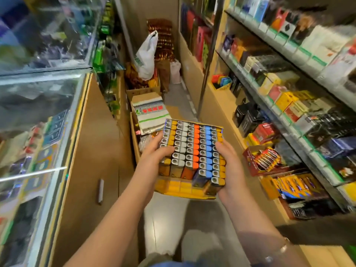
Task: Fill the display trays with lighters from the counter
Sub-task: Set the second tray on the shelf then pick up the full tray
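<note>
Lighters, standing in colour rows in a yellow display tray: you are holding the tray in the aisle, above the floor, between glass desk and shelves. Your left hand is gripping its left side, fingers curled over the lighter tops; your right hand is clasping the right edge

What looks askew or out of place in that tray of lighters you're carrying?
In the lighter tray, the near row leans outward instead of standing straight: the front dark blue lighter and its neighbours tilt toward the yellow front lip. The left hand and right hand grip the sides. A small cylinder lies loose on the floor by the counter.
</note>
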`<state>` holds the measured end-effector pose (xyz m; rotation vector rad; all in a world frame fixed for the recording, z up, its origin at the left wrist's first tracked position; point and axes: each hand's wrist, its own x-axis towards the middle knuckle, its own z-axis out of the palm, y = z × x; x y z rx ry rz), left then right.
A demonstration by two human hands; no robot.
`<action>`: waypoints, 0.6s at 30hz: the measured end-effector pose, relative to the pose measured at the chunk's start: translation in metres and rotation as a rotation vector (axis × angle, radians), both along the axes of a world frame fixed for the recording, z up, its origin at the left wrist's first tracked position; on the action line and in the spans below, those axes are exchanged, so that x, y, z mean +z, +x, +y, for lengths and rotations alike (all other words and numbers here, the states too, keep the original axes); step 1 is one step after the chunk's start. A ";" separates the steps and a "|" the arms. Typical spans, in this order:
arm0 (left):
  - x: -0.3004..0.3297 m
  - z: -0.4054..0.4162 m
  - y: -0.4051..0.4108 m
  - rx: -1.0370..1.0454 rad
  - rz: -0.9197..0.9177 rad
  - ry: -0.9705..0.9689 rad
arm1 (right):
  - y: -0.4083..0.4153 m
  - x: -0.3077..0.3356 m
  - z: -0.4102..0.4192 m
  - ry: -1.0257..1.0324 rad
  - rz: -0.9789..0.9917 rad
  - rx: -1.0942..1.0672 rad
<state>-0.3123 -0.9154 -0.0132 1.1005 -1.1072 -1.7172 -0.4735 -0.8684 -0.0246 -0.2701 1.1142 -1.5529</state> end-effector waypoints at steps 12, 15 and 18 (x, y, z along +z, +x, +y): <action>-0.013 -0.168 -0.139 0.017 0.021 0.065 | -0.140 -0.015 -0.166 0.031 0.069 0.004; -0.015 -0.204 -0.171 0.003 0.045 0.056 | -0.172 -0.017 -0.206 0.030 0.078 0.002; -0.017 -0.238 -0.195 -0.009 0.055 0.079 | -0.197 -0.021 -0.238 0.065 0.073 0.002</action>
